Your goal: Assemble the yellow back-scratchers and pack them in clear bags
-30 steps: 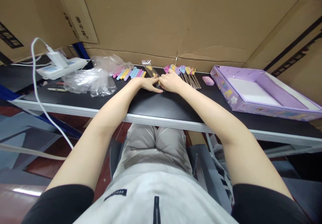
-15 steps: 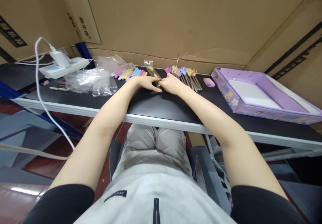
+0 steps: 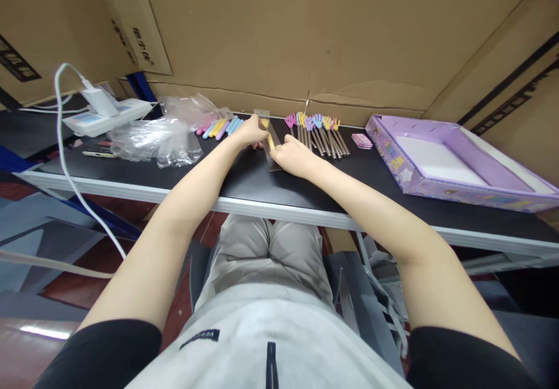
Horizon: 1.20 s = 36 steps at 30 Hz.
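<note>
A narrow clear plastic bag [image 3: 262,113] lies lengthwise between my hands, with a small yellow back scratcher [image 3: 271,142] in or on it; which of the two I cannot tell. The claw-shaped head points away from me. My left hand [image 3: 250,133] is closed at the bag's left edge, its fingertips partly hidden. From the right, my right hand [image 3: 292,156] grips the lower end of the yellow handle. Just right of it lies a row of back scratchers [image 3: 324,135] with metal rods and coloured claws. Coloured handles [image 3: 218,128] lie left of my left hand.
Loose clear bags [image 3: 157,138] are heaped at the left, beside a white power strip [image 3: 107,118] with a cable. Small pink cards [image 3: 361,141] and an open purple box [image 3: 463,194] are at the right. A cardboard wall [image 3: 279,45] stands behind the table.
My hands have moved apart from their touching position, and the bag between them now lies more exposed. The yellow back scratcher's head and handle show between my fingers.
</note>
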Motion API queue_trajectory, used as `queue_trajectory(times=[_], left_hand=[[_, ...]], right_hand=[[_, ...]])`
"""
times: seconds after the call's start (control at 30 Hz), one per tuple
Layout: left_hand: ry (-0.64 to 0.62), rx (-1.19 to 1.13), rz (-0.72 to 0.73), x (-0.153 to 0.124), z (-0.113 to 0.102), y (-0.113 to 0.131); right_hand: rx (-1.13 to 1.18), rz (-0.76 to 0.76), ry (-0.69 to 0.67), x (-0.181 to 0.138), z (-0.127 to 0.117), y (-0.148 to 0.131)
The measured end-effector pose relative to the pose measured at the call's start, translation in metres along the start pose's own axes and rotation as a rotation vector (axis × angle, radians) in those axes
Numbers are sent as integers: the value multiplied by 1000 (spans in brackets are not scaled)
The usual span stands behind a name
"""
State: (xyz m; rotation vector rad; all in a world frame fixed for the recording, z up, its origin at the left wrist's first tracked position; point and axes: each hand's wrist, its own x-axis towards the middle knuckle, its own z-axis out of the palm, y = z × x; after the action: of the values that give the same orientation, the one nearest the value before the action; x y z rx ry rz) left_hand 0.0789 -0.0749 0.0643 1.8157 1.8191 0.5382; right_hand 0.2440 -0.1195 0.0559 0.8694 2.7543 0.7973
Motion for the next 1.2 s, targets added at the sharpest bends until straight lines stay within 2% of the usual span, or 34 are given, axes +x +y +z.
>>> queue_trajectory(times=[0.1, 0.33, 0.47, 0.6, 0.77, 0.9, 1.03, 1.2], left_hand=[[17, 107, -14, 1, 5, -1], [132, 292, 51, -1, 15, 3], [78, 391, 127, 0, 17, 2], [92, 439, 117, -3, 16, 5], [32, 531, 72, -7, 14, 13], [8, 572, 53, -5, 13, 15], [34, 576, 69, -1, 12, 11], [86, 466, 73, -2, 9, 8]], right_hand=[[27, 4, 0, 0, 0, -4], [147, 31, -41, -4, -11, -8], [201, 51, -46, -7, -17, -11], [232, 81, -43, -10, -19, -12], [336, 120, 1, -15, -19, -4], [386, 215, 80, -18, -13, 8], [435, 328, 157, -19, -1, 24], [526, 479, 218, -20, 19, 42]])
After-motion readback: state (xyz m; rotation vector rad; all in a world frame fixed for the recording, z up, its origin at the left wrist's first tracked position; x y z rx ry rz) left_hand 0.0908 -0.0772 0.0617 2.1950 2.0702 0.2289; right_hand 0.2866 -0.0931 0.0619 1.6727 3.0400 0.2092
